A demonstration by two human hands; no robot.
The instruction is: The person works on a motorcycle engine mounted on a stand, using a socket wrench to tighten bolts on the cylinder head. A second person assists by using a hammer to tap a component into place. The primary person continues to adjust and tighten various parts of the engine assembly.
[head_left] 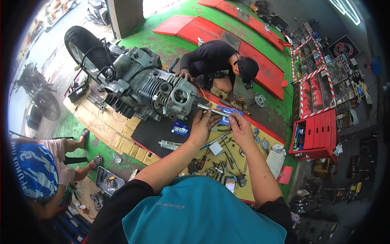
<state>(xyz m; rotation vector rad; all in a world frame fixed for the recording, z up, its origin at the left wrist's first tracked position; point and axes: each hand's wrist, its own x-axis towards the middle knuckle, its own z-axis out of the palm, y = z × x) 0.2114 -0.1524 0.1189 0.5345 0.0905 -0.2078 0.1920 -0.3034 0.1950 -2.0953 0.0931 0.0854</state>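
Note:
In front of my chest, a slim silver metal rod (212, 109) is held slantwise between both hands. My left hand (203, 125) has its fingers around the rod's middle from below. The fingertips of my right hand (240, 127) pinch its right end. The rod's left end points at the round opening of a grey engine (172, 95), which lies on the bench beyond my hands with its finned cylinder towards me. Whether the tip touches the engine cannot be made out. A blue packet (230, 115) shows just behind the rod.
Several hand tools cover the yellow bench top (254, 191) below my hands, beside a white tube (170, 144). A co-worker in a dark cap (247, 68) crouches beyond the engine. Another person (38, 168) sits at the left. A red tool cabinet (315, 138) stands at the right.

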